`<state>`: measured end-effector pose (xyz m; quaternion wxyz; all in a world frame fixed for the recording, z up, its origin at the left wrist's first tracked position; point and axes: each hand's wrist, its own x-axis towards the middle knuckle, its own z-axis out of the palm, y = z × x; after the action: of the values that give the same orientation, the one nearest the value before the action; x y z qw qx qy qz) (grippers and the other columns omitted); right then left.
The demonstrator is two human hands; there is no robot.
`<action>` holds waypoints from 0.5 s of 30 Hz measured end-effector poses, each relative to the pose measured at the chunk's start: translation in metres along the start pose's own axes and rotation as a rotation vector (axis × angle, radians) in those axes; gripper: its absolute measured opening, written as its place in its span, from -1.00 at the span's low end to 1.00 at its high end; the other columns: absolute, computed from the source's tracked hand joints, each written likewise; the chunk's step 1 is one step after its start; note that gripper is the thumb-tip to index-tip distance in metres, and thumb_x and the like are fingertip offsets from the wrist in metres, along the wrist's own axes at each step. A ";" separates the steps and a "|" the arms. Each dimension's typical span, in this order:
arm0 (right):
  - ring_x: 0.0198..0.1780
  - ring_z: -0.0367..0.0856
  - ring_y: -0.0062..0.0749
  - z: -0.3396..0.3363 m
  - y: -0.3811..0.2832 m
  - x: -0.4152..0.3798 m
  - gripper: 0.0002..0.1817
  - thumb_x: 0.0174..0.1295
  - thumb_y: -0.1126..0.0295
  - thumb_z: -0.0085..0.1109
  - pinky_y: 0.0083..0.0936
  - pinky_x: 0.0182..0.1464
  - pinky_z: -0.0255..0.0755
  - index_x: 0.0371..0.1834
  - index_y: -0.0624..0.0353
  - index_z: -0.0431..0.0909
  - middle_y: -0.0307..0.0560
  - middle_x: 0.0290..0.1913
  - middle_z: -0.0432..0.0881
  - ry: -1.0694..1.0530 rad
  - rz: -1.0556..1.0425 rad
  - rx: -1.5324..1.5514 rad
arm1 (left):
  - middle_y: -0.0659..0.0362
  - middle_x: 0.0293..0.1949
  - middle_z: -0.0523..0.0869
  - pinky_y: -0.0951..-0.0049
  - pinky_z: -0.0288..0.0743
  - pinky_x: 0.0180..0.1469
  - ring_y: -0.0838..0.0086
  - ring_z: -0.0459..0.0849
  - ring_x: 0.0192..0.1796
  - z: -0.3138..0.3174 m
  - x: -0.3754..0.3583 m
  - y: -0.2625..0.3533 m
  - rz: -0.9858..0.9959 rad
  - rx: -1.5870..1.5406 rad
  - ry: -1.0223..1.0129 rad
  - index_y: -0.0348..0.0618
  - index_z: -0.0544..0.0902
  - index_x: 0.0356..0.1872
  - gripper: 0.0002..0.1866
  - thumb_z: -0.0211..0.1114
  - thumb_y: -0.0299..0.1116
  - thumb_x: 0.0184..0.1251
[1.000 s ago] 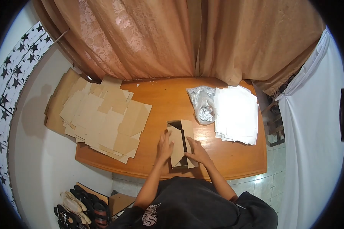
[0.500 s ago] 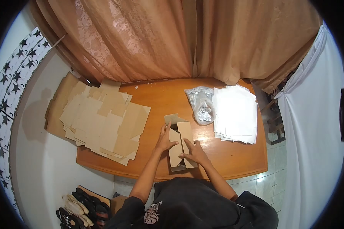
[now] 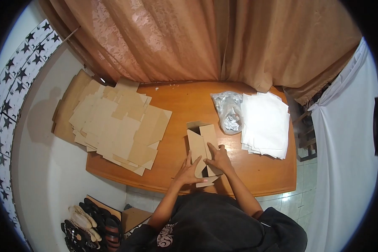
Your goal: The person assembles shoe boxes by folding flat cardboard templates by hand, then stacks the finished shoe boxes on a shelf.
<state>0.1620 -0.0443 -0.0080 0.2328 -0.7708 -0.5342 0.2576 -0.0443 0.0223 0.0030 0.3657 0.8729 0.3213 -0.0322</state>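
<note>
A small brown cardboard box [image 3: 196, 145] stands near the table's front edge, its long top flaps folded inward and its end flaps partly out. My left hand [image 3: 188, 171] is at the box's near left corner, thumb stretched toward the near end flap and fingers spread along the left side. On the right long flap lies my right hand [image 3: 219, 158], its fingers apart and pointing toward the middle seam. Dark gaps show at the far and near ends of the box.
Flat cardboard pieces [image 3: 109, 126] lie stacked on the left of the wooden table [image 3: 180, 101]. A clear plastic bag [image 3: 231, 115] with silvery contents sits beside white sheets [image 3: 264, 124] at the right. Footwear [image 3: 88, 224] is on the floor, lower left.
My left hand has moved from the far left side of the box to its near end. My right hand has shifted a little up the right flap. The view has tilted slightly.
</note>
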 end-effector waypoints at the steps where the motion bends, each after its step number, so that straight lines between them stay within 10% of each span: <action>1: 0.21 0.45 0.47 0.000 0.000 0.002 0.01 -0.03 -0.07 0.55 0.03 0.22 0.48 0.54 -0.14 0.29 0.55 0.17 0.35 0.013 0.002 -0.025 | -0.35 0.59 -0.28 -0.12 0.06 0.56 -0.32 -0.06 0.59 0.003 0.001 0.000 -0.027 0.024 -0.006 0.06 0.13 0.61 0.40 0.56 0.46 -0.34; 8: 0.25 0.40 0.47 0.002 -0.004 -0.001 0.02 0.06 -0.18 0.46 0.05 0.28 0.42 0.59 -0.18 0.21 0.60 0.23 0.31 -0.050 0.042 -0.159 | -0.33 0.58 -0.14 -0.10 0.14 0.53 -0.27 0.05 0.58 0.011 0.002 0.002 -0.034 0.011 0.082 -0.02 0.23 0.55 0.25 0.53 0.40 -0.17; 12: 0.33 0.31 0.46 0.009 0.011 -0.007 0.04 0.16 -0.20 0.36 0.05 0.35 0.35 0.65 -0.14 0.05 0.60 0.32 0.24 -0.043 0.006 -0.054 | -0.27 0.44 0.30 0.09 0.28 0.46 -0.12 0.29 0.50 -0.003 0.034 -0.023 -0.086 -0.310 0.523 -0.25 0.13 0.50 -0.04 0.46 -0.01 0.26; 15: 0.39 0.26 0.45 0.011 0.026 -0.020 0.06 0.31 -0.27 0.14 0.01 0.46 0.18 0.63 0.23 -0.06 0.70 0.32 0.22 0.181 0.040 0.346 | -0.22 0.52 0.25 0.14 0.24 0.50 -0.05 0.27 0.54 -0.039 0.073 -0.035 -0.164 -0.479 0.725 -0.22 -0.01 0.57 -0.01 0.42 -0.06 0.33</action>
<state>0.1674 -0.0706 -0.0304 0.4037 -0.7497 -0.4435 0.2799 -0.0136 0.1054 -0.0113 0.4175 0.6901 0.4953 0.3226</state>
